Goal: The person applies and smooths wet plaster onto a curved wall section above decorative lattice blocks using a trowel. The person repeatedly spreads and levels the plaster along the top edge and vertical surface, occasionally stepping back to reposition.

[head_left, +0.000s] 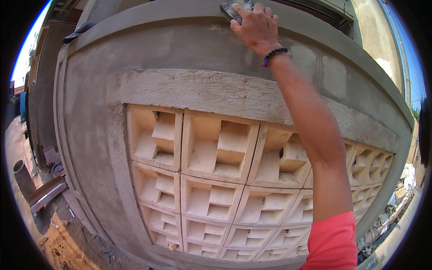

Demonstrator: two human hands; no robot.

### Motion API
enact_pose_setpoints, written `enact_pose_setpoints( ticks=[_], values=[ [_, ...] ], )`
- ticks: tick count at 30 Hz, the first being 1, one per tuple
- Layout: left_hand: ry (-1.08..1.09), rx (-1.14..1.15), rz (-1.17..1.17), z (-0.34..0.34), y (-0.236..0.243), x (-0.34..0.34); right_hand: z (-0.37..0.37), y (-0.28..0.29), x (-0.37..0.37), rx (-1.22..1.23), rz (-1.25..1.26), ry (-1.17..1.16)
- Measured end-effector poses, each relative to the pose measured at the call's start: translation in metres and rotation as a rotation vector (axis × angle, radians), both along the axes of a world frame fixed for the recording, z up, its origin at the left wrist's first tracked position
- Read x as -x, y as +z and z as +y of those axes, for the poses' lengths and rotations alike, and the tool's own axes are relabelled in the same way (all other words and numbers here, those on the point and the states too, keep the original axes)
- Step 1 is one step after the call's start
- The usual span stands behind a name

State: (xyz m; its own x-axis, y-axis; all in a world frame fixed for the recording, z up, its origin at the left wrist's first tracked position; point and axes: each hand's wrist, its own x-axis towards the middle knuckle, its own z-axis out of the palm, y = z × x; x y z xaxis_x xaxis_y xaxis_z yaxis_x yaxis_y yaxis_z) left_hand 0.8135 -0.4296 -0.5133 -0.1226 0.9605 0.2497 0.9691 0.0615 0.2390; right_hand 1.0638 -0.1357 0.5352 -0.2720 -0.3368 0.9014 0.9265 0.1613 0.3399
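My right hand (pixel 258 27) is raised to the top of a grey plastered wall (pixel 90 135), its fingers closed over a dark grey, worn-looking pad (pixel 234 10). The pad rests against the wall's top band (pixel 180 12); whether it is a sponge or a float I cannot tell. Below my forearm, rows of cream ventilation blocks (pixel 220 144) with stepped openings fill a recess. A rough, paler plaster border (pixel 193 87) surrounds them. My left hand is out of sight.
A dark cap (pixel 80 31) lies on the wall's top at the left. On the ground at lower left are a pipe (pixel 23 177), a channel-shaped piece (pixel 47 193) and sand (pixel 63 240). Rubble (pixel 387 225) lies along the right side.
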Motion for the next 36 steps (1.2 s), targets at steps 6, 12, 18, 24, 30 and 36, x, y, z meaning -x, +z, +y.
enact_pose_setpoints(
  ticks=[6, 12, 18, 24, 30, 36],
  values=[
    [0.004, -0.144, 0.061, 0.007, 0.001, 0.012, -0.010, 0.041, -0.251, 0.072, 0.579, -0.186],
    [0.013, -0.134, 0.020, -0.004, 0.022, 0.008, 0.004, 0.044, -0.231, 0.042, 0.573, -0.164],
    [-0.018, -0.142, -0.035, 0.016, 0.027, -0.005, 0.009, 0.039, -0.005, -0.083, 0.063, -0.106],
    [-0.034, -0.123, -0.094, 0.004, 0.017, -0.016, 0.013, 0.026, -0.037, -0.154, -0.192, -0.151],
    [-0.087, -0.141, -0.104, 0.020, 0.019, 0.009, -0.003, 0.052, -0.130, 0.005, 0.342, -0.174],
    [-0.096, -0.116, -0.120, 0.009, 0.022, 0.003, 0.009, 0.042, -0.036, -0.091, -0.089, -0.128]
  ],
)
